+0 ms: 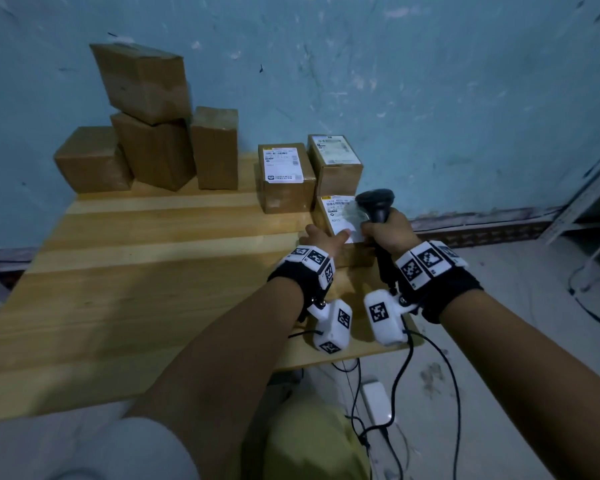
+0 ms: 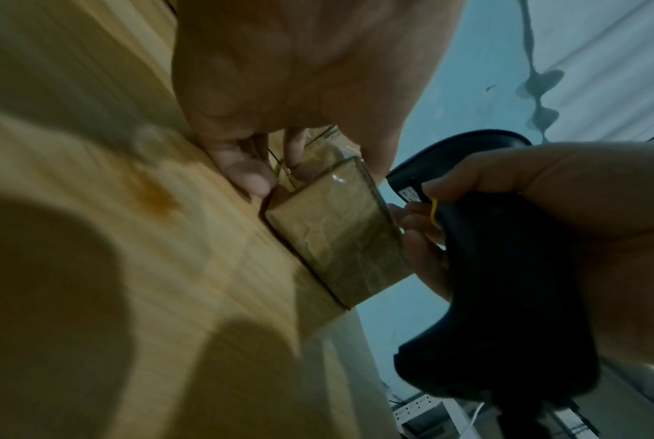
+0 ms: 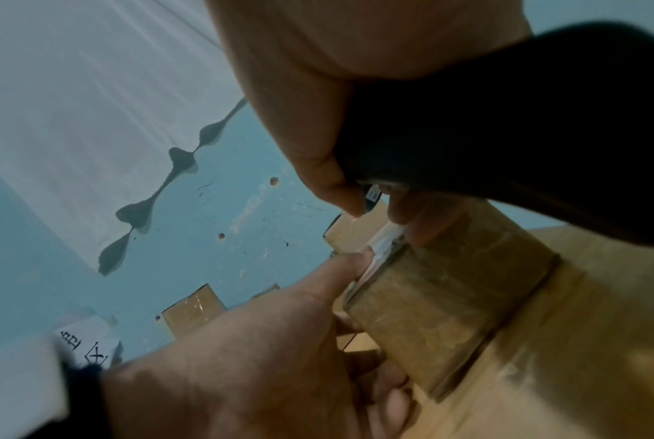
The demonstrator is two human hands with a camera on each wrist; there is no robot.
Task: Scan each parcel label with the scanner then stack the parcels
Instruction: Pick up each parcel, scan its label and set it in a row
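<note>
A small brown parcel (image 1: 338,220) with a white label on top sits near the table's right edge. My left hand (image 1: 328,237) grips it, thumb on the label and fingers against its left side (image 2: 250,175). My right hand (image 1: 387,233) holds the black scanner (image 1: 374,200) by its handle, the head hanging just over the label. The wrist views show the same parcel (image 2: 336,234) (image 3: 430,312) standing on the wood and the scanner (image 2: 498,297) (image 3: 505,133) close beside it. Two more labelled parcels (image 1: 286,178) (image 1: 336,162) stand behind.
Several plain brown boxes (image 1: 146,116) are stacked against the blue wall at the back left of the wooden table (image 1: 136,289). The scanner's cable (image 1: 406,368) drops off the table's front right edge to the floor, where other cables lie.
</note>
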